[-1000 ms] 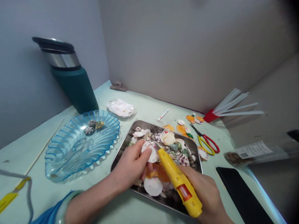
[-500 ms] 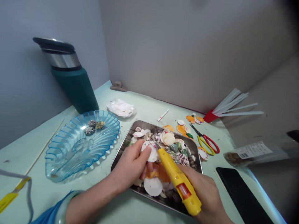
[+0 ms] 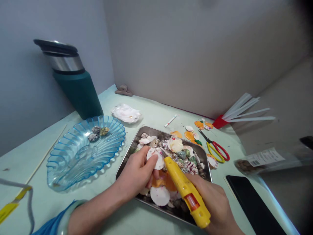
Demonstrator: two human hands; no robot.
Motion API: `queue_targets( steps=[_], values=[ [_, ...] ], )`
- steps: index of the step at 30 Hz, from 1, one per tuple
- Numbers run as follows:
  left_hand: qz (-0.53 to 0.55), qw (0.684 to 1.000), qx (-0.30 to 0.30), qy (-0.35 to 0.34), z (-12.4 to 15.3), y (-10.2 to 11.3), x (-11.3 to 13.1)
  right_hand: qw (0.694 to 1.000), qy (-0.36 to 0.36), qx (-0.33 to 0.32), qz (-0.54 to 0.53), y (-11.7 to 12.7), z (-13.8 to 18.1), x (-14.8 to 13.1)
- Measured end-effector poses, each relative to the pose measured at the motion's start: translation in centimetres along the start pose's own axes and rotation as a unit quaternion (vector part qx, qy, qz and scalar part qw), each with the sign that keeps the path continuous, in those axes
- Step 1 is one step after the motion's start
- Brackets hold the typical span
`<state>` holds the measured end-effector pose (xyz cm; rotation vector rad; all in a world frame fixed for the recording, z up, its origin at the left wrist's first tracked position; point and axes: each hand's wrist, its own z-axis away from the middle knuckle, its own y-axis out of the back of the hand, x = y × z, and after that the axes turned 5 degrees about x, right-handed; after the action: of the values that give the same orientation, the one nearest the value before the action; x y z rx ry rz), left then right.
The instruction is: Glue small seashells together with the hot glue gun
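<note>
Over a metal tray (image 3: 125,164) of mixed shells, my left hand (image 3: 139,168) pinches a white scallop shell (image 3: 157,160) between thumb and fingers. Orange shells (image 3: 161,180) show just below it, and whether they are joined to it I cannot tell. My right hand (image 3: 216,199) is wrapped round a yellow glue gun (image 3: 184,187). The gun's metal nozzle (image 3: 164,152) points up and left at the edge of the white shell. Below them, a larger white shell (image 3: 160,195) lies at the tray's near side.
A blue scalloped dish (image 3: 70,156) with small shells stands left, before a green bottle (image 3: 78,91). To the right are scissors (image 3: 215,150), loose orange shells (image 3: 190,135), glue sticks in a red holder (image 3: 220,121) and a black phone-like slab (image 3: 254,204).
The white shell has tilted and shifted slightly left in my left hand. The glue gun's tip has moved a little left with it.
</note>
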<state>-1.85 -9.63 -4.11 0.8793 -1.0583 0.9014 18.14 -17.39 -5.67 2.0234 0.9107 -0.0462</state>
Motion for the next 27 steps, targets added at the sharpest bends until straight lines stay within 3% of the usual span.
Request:
queue_targets(
  steps=[27],
  values=[
    [0.012, 1.000, 0.006, 0.000, -0.08, -0.01, 0.17, 1.000, 0.000, 0.010, -0.008, 0.01, 0.02, -0.06]
  ],
)
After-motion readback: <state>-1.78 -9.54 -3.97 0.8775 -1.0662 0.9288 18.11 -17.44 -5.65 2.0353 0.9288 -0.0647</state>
